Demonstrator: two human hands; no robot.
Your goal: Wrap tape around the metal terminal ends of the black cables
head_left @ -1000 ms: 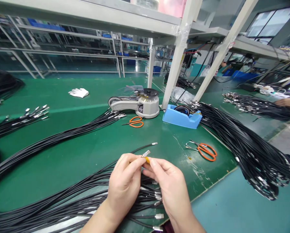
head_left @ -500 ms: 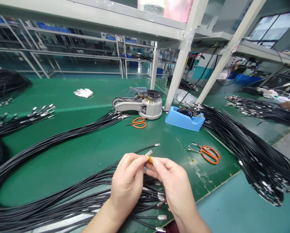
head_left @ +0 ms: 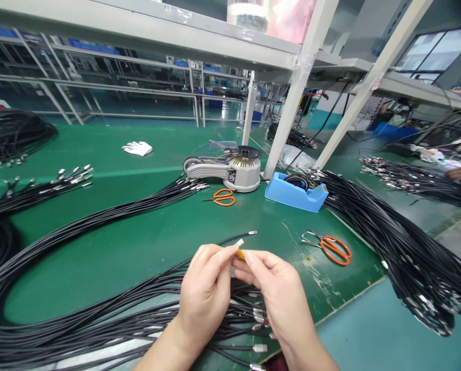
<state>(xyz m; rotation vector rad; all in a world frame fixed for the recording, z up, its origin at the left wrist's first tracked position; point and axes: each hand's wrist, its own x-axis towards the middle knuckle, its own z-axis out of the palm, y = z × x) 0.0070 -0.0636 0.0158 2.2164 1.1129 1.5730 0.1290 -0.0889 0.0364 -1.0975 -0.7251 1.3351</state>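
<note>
Bench top [head_left: 110, 257]: green surface seen; bare stretch shown btw. hands and grey tape machine [head_left: 241, 174], fwd. travel permitted there.
L hand [head_left: 206, 288]: thumb and index pressed tog.; metal connector [head_left: 239, 243] pinched, tip projecting above.
R hand [head_left: 283, 288]: yellow tape [head_left: 240, 253] pinched at thumb and fingertips, just beside L fingertips; other fingers curled, partly hidden.
Connector: held up btw. both hands, above cable bundle [head_left: 130, 314]; lower part hidden.
Yellow tape: skew or crease judged poss. if R thumb is slid off line; sticking to skin also poss., piece being small.
Metal tip: twist or slip judged poss. if L pinch is eased.
Cable bundle: loose ends spread under hands; snag judged poss. if hands are dropped.
Bench edge [head_left: 354, 296]: run diagonally, near R hand; lowest connectors could be brushed over.
Orange scissors [head_left: 336, 251]: laid open, R of R hand; sideways room limited, nick poss. if area is swept.
Blue dispenser [head_left: 295, 195]: set fwd.-R, reach bounded by rack post [head_left: 295, 98].
</note>
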